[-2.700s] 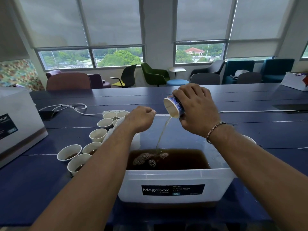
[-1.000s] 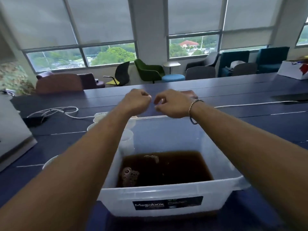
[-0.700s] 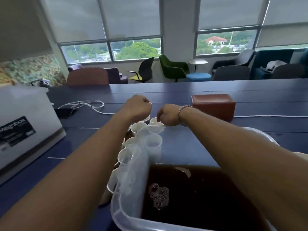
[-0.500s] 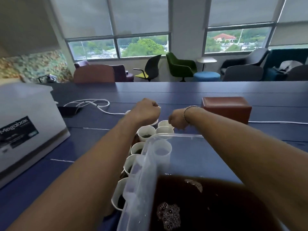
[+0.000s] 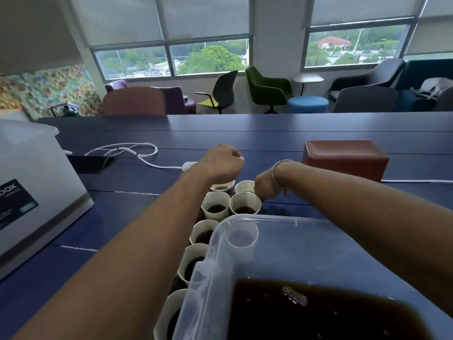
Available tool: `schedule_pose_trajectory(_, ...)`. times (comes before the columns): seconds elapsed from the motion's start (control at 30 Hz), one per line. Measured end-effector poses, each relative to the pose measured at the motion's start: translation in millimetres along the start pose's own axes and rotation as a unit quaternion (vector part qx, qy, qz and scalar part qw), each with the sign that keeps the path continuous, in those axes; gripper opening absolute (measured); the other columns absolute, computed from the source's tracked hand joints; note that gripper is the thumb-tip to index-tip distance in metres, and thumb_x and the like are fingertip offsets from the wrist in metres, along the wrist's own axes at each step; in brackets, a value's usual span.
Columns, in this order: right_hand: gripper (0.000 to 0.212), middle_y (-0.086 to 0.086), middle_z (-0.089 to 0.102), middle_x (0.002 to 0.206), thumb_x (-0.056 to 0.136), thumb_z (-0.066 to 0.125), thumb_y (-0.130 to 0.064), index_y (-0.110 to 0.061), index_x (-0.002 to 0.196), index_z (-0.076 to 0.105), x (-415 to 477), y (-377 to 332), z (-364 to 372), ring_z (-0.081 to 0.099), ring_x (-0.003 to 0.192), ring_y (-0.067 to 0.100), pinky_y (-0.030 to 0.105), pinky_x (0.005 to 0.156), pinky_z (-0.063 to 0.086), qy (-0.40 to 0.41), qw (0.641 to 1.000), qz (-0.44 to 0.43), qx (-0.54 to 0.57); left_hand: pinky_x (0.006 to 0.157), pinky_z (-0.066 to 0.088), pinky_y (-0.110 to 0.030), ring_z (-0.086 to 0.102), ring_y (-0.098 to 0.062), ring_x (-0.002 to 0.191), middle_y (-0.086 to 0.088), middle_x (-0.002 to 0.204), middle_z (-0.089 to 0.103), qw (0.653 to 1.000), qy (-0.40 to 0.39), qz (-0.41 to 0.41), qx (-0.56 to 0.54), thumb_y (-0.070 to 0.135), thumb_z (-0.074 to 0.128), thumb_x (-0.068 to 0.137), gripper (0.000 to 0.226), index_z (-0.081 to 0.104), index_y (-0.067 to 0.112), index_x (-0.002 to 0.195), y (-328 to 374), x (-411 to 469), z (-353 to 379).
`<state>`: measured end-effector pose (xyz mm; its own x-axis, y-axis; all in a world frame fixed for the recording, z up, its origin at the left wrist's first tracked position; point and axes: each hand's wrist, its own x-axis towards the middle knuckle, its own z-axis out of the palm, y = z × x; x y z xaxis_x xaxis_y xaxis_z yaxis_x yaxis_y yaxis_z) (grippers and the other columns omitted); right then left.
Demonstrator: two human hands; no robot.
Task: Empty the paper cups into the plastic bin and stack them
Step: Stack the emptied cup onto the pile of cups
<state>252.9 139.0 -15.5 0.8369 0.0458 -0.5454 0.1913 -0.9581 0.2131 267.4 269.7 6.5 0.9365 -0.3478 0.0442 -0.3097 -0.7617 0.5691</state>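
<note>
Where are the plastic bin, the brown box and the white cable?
plastic bin [image 5: 282,217]: head view, far rim.
brown box [image 5: 343,168]: head view, front face.
white cable [image 5: 156,149]: head view, right end of loop.

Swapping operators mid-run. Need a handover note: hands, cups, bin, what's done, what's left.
Left hand: a fist above the far cups, nothing seen in it.
Right hand: dipped to the far cups, fingers hidden, grip unclear.
Paper cups: a row along the left side of the plastic bin, several with brown liquid in them.
Done: the bin holds a pool of the same liquid, so some cups seem to have been poured.
Left: empty the row and stack the cups. No stack is in view.
</note>
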Motion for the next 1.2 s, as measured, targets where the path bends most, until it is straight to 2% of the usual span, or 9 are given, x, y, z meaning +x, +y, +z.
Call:
schedule_pose_trajectory(0.13, 0.025, 0.011, 0.054, 0.099, 0.1, 0.044, -0.012, 0.001, 0.115, 0.06, -9, 6, -4, 0.046, 0.06, 0.013, 0.014, 0.032, 0.036, 0.024, 0.999, 0.015, 0.016, 0.085, 0.043, -0.028, 0.058, -0.019, 0.104, -0.002, 0.119, 0.066, 1.0, -0.007, 0.0, 0.013, 0.02, 0.048, 0.098, 0.027, 0.067, 0.016, 0.117, 6, -2, 3)
schedule_pose_trajectory(0.23, 0.017, 0.009, 0.054, 0.089, 0.098, 0.042, -0.015, -0.009, 0.088, 0.055, -21, 12, -5, 0.049, 0.063, 0.018, 0.024, 0.049, 0.039, 0.072, 0.997, 0.032, 0.025, 0.082, 0.043, -0.029, 0.059, -0.019, 0.101, -0.005, 0.118, 0.066, 1.0, 0.0, 0.0, 0.022, 0.02, 0.048, 0.098, 0.027, 0.066, 0.013, 0.117, 16, -6, 4)
schedule_pose_trajectory(0.33, 0.017, 0.009, 0.055, 0.095, 0.097, 0.041, -0.018, -0.011, 0.088, 0.054, -41, 20, -10, 0.051, 0.082, 0.025, 0.03, 0.068, 0.04, 0.105, 0.993, 0.039, 0.047, 0.086, 0.046, -0.032, 0.059, -0.022, 0.105, -0.006, 0.122, 0.065, 0.999, 0.005, -0.005, 0.04, 0.023, 0.049, 0.098, 0.031, 0.066, 0.011, 0.121, 31, -11, 7)
schedule_pose_trajectory(0.43, 0.018, 0.008, 0.058, 0.09, 0.095, 0.046, -0.012, -0.007, 0.103, 0.062, -69, 33, -17, 0.054, 0.075, 0.024, 0.026, 0.052, 0.04, 0.14, 0.985, 0.054, 0.085, 0.084, 0.054, -0.038, 0.064, -0.023, 0.091, -0.008, 0.11, 0.069, 0.998, 0.027, -0.021, 0.051, 0.032, 0.049, 0.096, 0.031, 0.066, 0.011, 0.112, 51, -20, 12)
schedule_pose_trajectory(0.57, 0.021, 0.006, 0.052, 0.067, 0.092, 0.057, -0.006, -0.007, 0.071, 0.052, -104, 52, -22, 0.053, 0.053, 0.018, 0.021, 0.042, 0.042, 0.183, 0.972, 0.064, 0.133, 0.072, 0.061, -0.039, 0.071, -0.026, 0.06, -0.012, 0.085, 0.071, 0.996, 0.037, -0.079, -0.027, 0.033, 0.043, 0.097, 0.033, 0.059, 0.004, 0.098, 83, -35, 15)
schedule_pose_trajectory(0.7, 0.009, 0.012, 0.065, 0.076, 0.09, 0.061, -0.009, -0.003, 0.084, 0.064, -150, 71, -20, 0.061, 0.06, 0.021, 0.034, 0.063, 0.055, 0.22, 0.956, 0.06, 0.186, 0.064, 0.062, -0.037, 0.073, -0.027, 0.063, -0.013, 0.091, 0.067, 0.992, 0.034, -0.096, -0.071, 0.026, 0.047, 0.097, 0.02, 0.058, 0.01, 0.096, 113, -51, 16)
schedule_pose_trajectory(0.93, 0.02, 0.009, 0.068, 0.082, 0.09, 0.057, -0.014, -0.004, 0.1, 0.071, -224, 85, 1, 0.065, 0.07, 0.021, 0.027, 0.053, 0.053, 0.268, 0.928, 0.049, 0.254, 0.059, 0.06, -0.035, 0.074, -0.028, 0.064, -0.016, 0.1, 0.072, 0.985, -0.006, -0.072, -0.155, 0.018, 0.055, 0.093, 0.022, 0.062, 0.002, 0.106, 158, -88, 12)
schedule_pose_trajectory(1.07, 0.051, 0.007, 0.062, 0.106, 0.082, 0.07, -0.026, -0.01, 0.127, 0.05, -246, 83, 31, 0.06, 0.082, 0.018, 0.029, 0.065, 0.051, 0.375, 0.875, 0.041, 0.304, 0.06, 0.058, -0.031, 0.073, -0.027, 0.066, -0.017, 0.095, 0.072, 0.98, -0.005, -0.042, -0.196, 0.023, 0.048, 0.096, 0.028, 0.062, 0.002, 0.108, 166, -111, 10)
schedule_pose_trajectory(1.2, 0.072, 0.003, 0.059, 0.114, 0.077, 0.08, -0.033, -0.014, 0.133, 0.04, -253, 68, 70, 0.059, 0.103, 0.02, 0.027, 0.068, 0.05, 0.386, 0.763, 0.023, 0.518, 0.068, 0.061, -0.034, 0.075, -0.025, 0.068, -0.015, 0.097, 0.073, 0.978, -0.004, -0.035, -0.204, 0.028, 0.042, 0.101, 0.031, 0.058, 0.007, 0.115, 170, -138, 11)
